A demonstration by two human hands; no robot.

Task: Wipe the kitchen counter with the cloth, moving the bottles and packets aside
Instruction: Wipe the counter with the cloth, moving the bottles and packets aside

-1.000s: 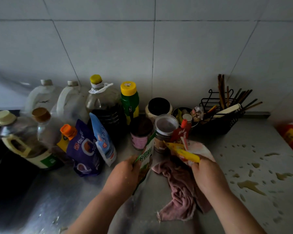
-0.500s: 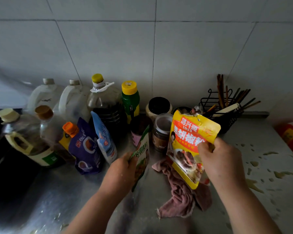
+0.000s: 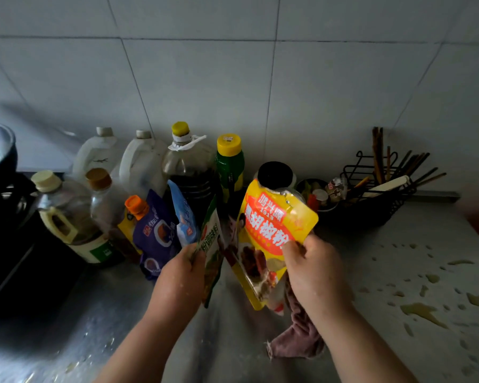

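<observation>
Above the grey metal kitchen counter (image 3: 116, 313), both hands were raised with a packet apiece. The right hand (image 3: 313, 266) had its fingers clamped on the lower right edge of a yellow-and-red foil seasoning pouch (image 3: 271, 233), thumb on the printed face, the pouch tilted and clear of the surface. The left hand (image 3: 183, 275) pinched a narrow green seasoning packet (image 3: 212, 252) by its near edge, seen almost edge-on. Both looked light, thin and floppy; a grip at one corner lets such a pouch swing and sag, and glossy film can slip through damp fingers, so a hold across the middle or along the sealed seam seemed safer. The yellow pouch's top looked torn open, so keeping it upright would probably spare a spill.

Below the right wrist lay the crumpled pink cloth (image 3: 299, 341), soft and limp on the counter, untouched by either hand. Bunching it into the palm would suit wiping better than a fingertip hold.

Against the white tiled wall, clear plastic oil bottles (image 3: 188, 167) stood crowded together with a purple spouted pouch (image 3: 155, 233) leaning in front. These bottles looked heavier, best taken by handle or neck. Brownish spilled droplets (image 3: 423, 310) dotted the counter to the right, not yet wiped.
</observation>
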